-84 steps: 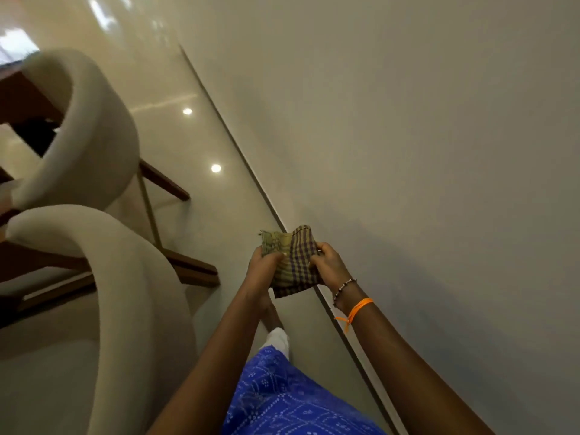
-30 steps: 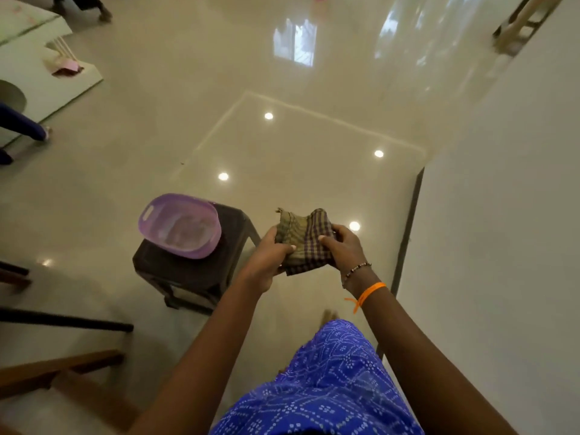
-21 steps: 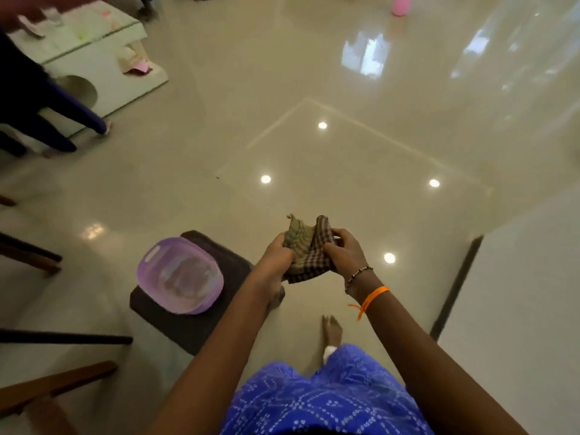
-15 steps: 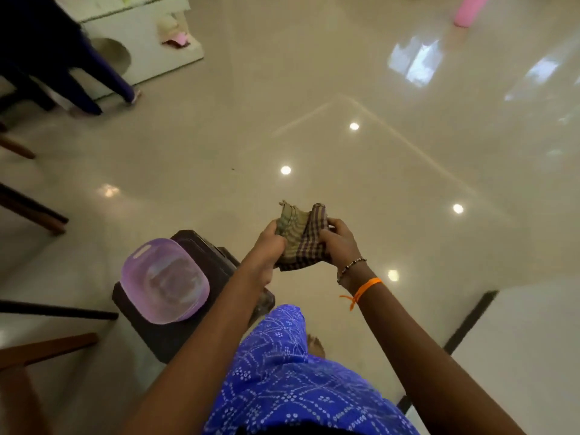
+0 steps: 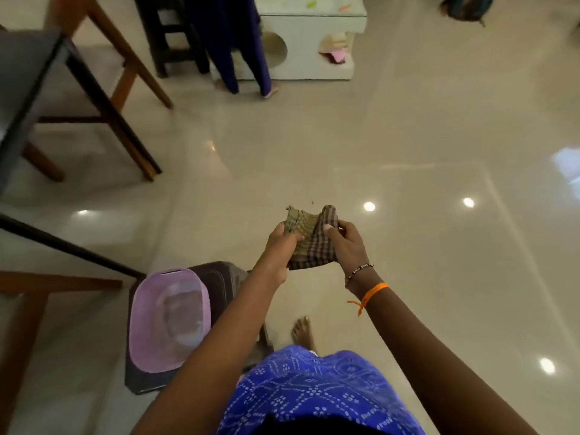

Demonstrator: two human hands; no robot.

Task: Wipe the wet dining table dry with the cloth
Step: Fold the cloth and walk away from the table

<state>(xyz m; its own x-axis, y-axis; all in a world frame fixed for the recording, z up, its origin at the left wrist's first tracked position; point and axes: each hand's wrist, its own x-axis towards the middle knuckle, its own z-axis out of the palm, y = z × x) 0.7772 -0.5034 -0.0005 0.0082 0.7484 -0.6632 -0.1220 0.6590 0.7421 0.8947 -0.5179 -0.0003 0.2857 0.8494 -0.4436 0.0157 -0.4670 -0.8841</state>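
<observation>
A bunched checked cloth (image 5: 309, 243), green and brown, hangs in the air in front of me above the glossy floor. My left hand (image 5: 279, 243) grips its left side and my right hand (image 5: 346, 243) grips its right side, thumbs on top. The dark dining table (image 5: 22, 86) shows only as a corner and edge at the far left, with wooden legs below it. Its top surface is mostly out of view.
A purple plastic basin (image 5: 168, 318) with some water sits on a dark stool (image 5: 226, 277) at my lower left. Another person's legs (image 5: 241, 48) stand by a white low cabinet (image 5: 310, 42) at the top. My bare foot (image 5: 303, 332) is on the tiled floor.
My view has swung from the wall round to the left across the room; the basin and stool slid to my lower left and the table came into view. Both hands kept hold of the cloth.
</observation>
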